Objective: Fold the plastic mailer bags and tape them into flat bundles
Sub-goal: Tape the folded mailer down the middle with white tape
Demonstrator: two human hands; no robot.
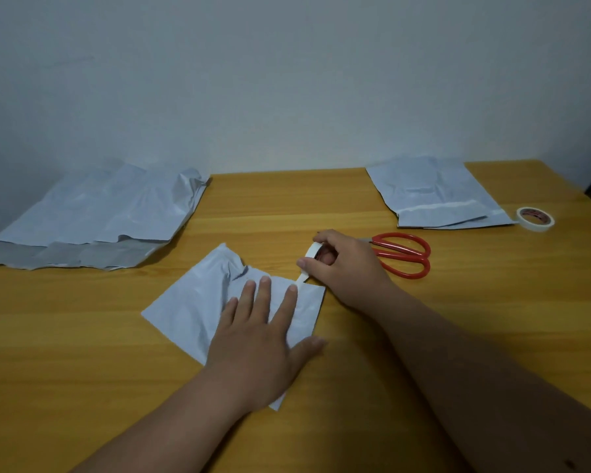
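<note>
Wooden worktop [321, 421] fills the lower frame under a pale wall. Nearest, at lower centre, the left hand [263, 336] lies flat with straight fingers, pressing down a folded mailer bag [191, 302]. Just right of it, the right hand [342, 264] grips a tape roll [316, 250], its strip [301, 277] reaching the bag's edge. Thin, slippery plastic likely springs open, so hold it at the fold. Farther back: red scissors [403, 254], a spare tape roll [534, 218], unfolded bags [93, 213] at left, another bag [437, 192] upper right.
</note>
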